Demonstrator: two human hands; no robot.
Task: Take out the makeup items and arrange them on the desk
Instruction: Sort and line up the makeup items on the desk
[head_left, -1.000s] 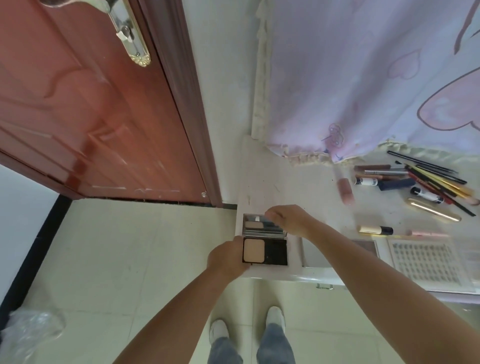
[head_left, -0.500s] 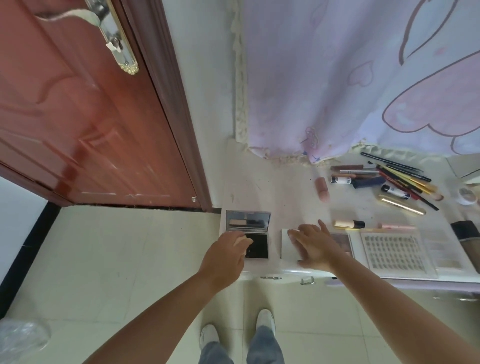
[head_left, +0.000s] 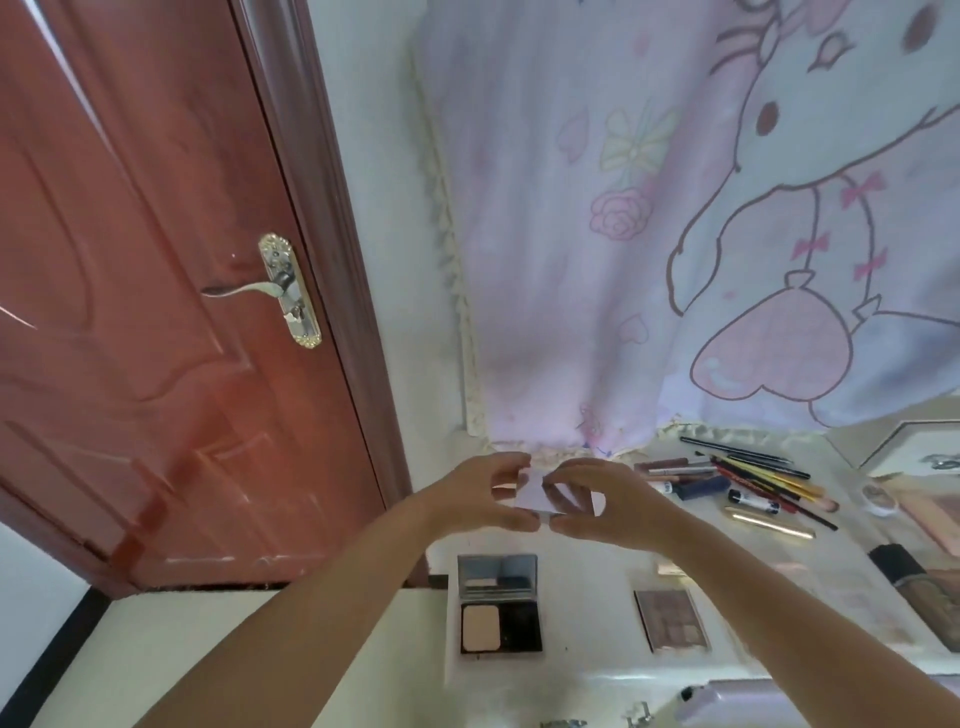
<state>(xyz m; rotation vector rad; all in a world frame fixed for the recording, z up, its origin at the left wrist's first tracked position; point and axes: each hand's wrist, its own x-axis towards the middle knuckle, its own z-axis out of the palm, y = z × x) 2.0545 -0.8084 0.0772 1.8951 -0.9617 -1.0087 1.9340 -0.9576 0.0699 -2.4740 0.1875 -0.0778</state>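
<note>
Bare desk (head_left: 582, 597) between powder compact (head_left: 500, 605) and eyeshadow palette (head_left: 671, 619).

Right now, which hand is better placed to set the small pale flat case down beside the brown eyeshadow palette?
Right hand: it grips the small pale flat case and hangs nearer the brown eyeshadow palette.

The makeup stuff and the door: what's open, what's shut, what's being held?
Powder compact: open, flat on the desk.
Eyeshadow palette: open, on the desk.
Small pale case: held up by left hand and right hand.
Door: shut.
</note>
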